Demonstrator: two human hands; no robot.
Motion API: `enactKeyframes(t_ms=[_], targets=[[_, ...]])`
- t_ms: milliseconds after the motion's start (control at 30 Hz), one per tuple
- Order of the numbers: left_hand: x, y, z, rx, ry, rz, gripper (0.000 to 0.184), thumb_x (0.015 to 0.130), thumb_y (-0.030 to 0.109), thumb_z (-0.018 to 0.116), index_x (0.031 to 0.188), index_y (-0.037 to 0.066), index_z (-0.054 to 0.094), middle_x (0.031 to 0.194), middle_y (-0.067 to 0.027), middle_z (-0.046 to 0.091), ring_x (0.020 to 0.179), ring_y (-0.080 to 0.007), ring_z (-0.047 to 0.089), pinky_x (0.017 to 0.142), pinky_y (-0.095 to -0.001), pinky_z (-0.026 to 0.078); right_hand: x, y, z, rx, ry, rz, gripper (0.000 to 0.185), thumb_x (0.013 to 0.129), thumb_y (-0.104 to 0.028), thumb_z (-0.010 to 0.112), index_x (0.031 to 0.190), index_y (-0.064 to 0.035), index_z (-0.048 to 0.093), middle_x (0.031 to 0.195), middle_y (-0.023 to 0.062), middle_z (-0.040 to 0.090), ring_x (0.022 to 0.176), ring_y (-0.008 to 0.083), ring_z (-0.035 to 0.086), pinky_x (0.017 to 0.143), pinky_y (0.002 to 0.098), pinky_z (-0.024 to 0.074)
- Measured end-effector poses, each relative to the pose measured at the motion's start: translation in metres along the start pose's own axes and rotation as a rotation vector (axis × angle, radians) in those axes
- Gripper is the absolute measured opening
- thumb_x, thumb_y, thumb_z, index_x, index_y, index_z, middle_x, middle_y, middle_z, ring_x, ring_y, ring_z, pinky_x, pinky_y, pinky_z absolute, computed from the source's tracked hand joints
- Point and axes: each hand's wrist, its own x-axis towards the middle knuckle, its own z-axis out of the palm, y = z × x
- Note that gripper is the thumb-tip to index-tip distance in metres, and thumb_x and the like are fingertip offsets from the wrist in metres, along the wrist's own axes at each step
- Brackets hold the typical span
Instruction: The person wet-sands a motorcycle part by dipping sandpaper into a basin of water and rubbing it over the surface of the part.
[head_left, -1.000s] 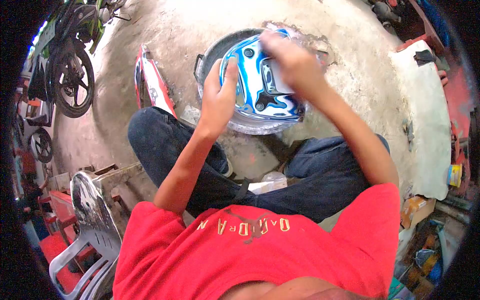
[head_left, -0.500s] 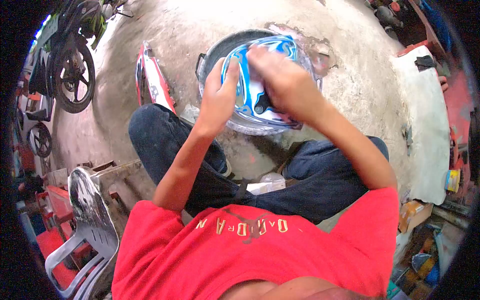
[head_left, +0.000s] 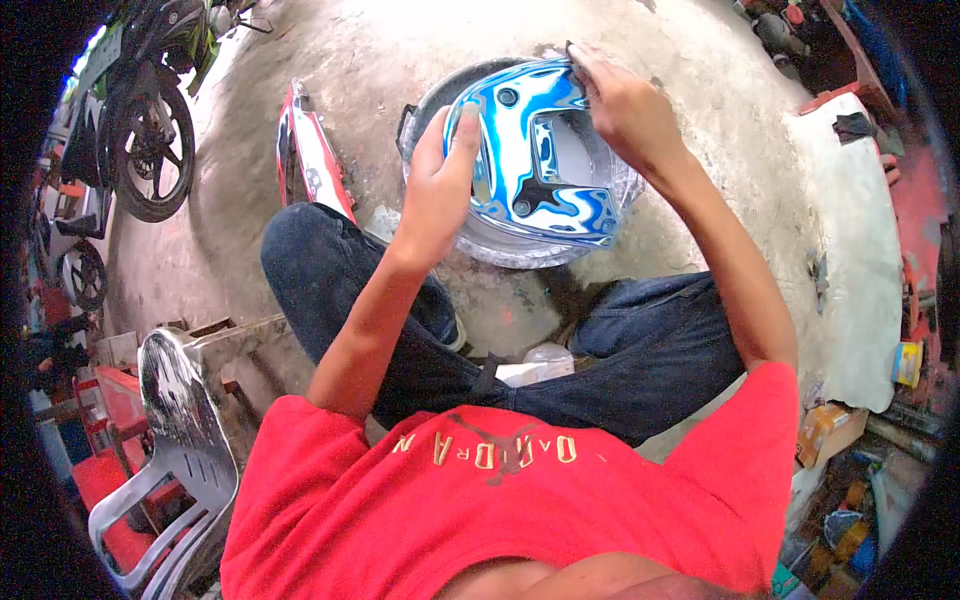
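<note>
A curved plastic panel, glossy with swirling blue and white patterns and a cut-out on its right side, is held above a round basin. My left hand grips the panel's left edge, thumb on the face and fingers hidden behind. At the panel's upper right corner is my right hand, its fingers bent over the edge. A small dark sliver shows at those fingertips, too little to name.
A red and white panel lies on the concrete floor left of the basin. Motorcycles stand at the upper left. A grey plastic chair is at lower left, and a cardboard box at right.
My right hand has moved from over the panel's middle to its upper right corner, uncovering the cut-out. My left hand keeps its grip on the left edge.
</note>
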Motion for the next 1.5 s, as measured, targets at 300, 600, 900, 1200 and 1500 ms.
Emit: enactKeyframes(t_ms=[300, 600, 900, 1200, 1500], targets=[[0.006, -0.008, -0.004, 0.066, 0.038, -0.01, 0.036, 0.106, 0.033, 0.047, 0.114, 0.001, 0.061, 0.097, -0.002, 0.062, 0.09, -0.0089, 0.055, 0.083, -0.0262, 0.046, -0.001, 0.001, 0.007, -0.023, 0.008, -0.124, 0.049, 0.085, -0.007, 0.055, 0.133, -0.0022, 0.055, 0.129, 0.0201, 0.062, 0.118, 0.0335, 0.061, 0.101, 0.0399, 0.0487], [0.016, 0.004, -0.013, -0.298, 0.215, -0.059, 0.037, 0.106, 0.032, 0.047, 0.132, 0.006, 0.049, 0.118, -0.0079, 0.062, 0.106, -0.0198, 0.063, 0.091, -0.0392, 0.053, -0.026, -0.045, 0.019, 0.038, 0.202, -0.514, 0.047, 0.085, -0.004, 0.056, 0.132, -0.0012, 0.057, 0.129, 0.0191, 0.062, 0.119, 0.0324, 0.061, 0.102, 0.0413, 0.0486], [0.011, 0.004, -0.014, -0.384, 0.229, -0.031, 0.033, 0.106, 0.036, 0.042, 0.131, 0.015, 0.041, 0.12, -0.0075, 0.059, 0.1, -0.0195, 0.066, 0.072, -0.0417, 0.06, -0.027, -0.023, 0.016, -0.006, 0.178, -0.466, 0.044, 0.087, -0.002, 0.054, 0.131, -0.0017, 0.057, 0.133, 0.0171, 0.06, 0.122, 0.0301, 0.06, 0.103, 0.0402, 0.0483], [0.017, -0.009, -0.024, -0.318, 0.252, -0.005, 0.032, 0.106, 0.037, 0.042, 0.13, 0.015, 0.043, 0.118, -0.0059, 0.06, 0.099, -0.0194, 0.064, 0.071, -0.0417, 0.058, -0.028, -0.015, 0.021, -0.094, 0.238, -0.548, 0.042, 0.088, -0.007, 0.057, 0.13, -0.002, 0.059, 0.119, 0.0158, 0.068, 0.106, 0.0306, 0.068, 0.09, 0.041, 0.0544], [0.02, -0.003, -0.023, -0.326, 0.336, -0.025, 0.033, 0.106, 0.033, 0.045, 0.13, 0.011, 0.048, 0.118, -0.008, 0.06, 0.099, -0.0217, 0.063, 0.078, -0.0432, 0.055, -0.024, 0.102, 0.1, 0.489, -0.17, 0.412, 0.046, 0.092, -0.046, 0.06, 0.098, -0.0016, 0.072, 0.076, 0.0112, 0.07, 0.066, 0.0202, 0.068, 0.066, 0.0372, 0.0529]])
